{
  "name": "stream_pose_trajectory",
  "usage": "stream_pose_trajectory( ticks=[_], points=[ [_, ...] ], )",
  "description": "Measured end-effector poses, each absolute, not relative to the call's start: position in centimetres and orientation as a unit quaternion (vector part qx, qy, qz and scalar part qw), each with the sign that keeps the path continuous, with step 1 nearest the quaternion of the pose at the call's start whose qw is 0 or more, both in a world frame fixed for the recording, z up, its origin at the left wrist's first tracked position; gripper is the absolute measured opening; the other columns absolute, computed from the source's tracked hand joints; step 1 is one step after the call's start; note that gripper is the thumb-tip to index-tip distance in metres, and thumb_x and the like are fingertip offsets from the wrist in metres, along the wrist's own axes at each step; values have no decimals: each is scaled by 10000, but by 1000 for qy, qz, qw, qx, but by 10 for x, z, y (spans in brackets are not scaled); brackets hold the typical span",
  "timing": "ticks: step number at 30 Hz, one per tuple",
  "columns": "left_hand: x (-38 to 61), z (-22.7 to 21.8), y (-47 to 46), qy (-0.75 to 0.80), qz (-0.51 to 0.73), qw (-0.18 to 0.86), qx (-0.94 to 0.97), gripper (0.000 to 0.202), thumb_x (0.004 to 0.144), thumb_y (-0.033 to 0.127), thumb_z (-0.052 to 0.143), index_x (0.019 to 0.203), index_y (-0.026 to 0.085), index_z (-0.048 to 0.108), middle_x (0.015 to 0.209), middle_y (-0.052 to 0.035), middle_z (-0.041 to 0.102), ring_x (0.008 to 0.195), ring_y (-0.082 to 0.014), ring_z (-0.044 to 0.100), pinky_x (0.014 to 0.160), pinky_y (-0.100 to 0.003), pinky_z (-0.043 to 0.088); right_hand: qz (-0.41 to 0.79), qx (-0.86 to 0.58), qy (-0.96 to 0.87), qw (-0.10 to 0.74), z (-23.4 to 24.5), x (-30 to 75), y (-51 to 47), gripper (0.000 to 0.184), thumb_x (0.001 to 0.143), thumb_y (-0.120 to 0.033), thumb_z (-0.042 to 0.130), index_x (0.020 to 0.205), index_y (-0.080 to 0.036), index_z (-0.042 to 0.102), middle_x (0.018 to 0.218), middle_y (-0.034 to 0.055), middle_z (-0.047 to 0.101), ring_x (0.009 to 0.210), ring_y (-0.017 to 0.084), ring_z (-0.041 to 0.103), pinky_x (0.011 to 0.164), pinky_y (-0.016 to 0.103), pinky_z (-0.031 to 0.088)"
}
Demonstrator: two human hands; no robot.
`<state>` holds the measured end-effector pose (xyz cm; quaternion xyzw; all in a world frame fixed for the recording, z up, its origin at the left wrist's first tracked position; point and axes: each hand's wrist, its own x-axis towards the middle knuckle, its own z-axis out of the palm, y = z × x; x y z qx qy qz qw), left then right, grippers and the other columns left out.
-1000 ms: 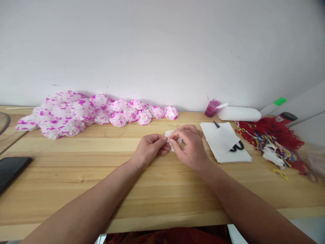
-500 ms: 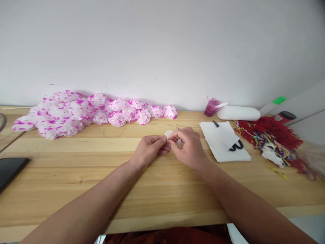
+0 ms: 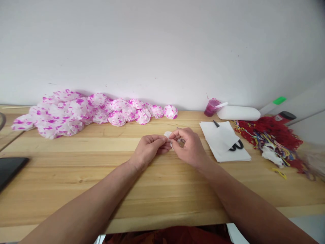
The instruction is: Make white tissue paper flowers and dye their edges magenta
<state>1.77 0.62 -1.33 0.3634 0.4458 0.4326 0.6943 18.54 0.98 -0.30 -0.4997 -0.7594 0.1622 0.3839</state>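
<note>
A small piece of white paper [image 3: 167,134] is pinched between my two hands above the middle of the wooden table. My left hand [image 3: 151,146] grips it from the left with thumb and fingers closed. From the right, my right hand [image 3: 187,145] pinches its edge with thumb and forefinger. Something thin and dark, too small to name, pokes out by the right fingers. Most of the paper is hidden by the fingers. White paper flowers with magenta tips [image 3: 61,115] lie in a heap and a row along the wall.
To the right, black-handled scissors [image 3: 237,145] lie partly under a loose sheet on a paper stack [image 3: 228,156]. Behind stand a magenta-stained cup [image 3: 211,107] and a white bottle [image 3: 238,113]. Red yarn [image 3: 279,132] is heaped far right. A black flat object [image 3: 12,169] lies left.
My right fingers have shifted slightly to the right on the white paper, and less of it shows beneath them. My left hand stays almost in place.
</note>
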Motion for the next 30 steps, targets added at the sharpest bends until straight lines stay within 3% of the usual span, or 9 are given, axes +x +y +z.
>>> stream_pose_trajectory(
  ticks=[30],
  points=[
    [18, -12, 7, 449, 425, 693, 372, 277, 718, 366, 793, 783, 99, 758, 751, -101, 750, 699, -153, 682, 729, -271, 545, 202, -493, -755, 382, -3, 185, 13, 96, 773, -143, 645, 826, -220, 666, 797, 6, 729, 769, 172, 680, 742, 311, 522]
  ],
)
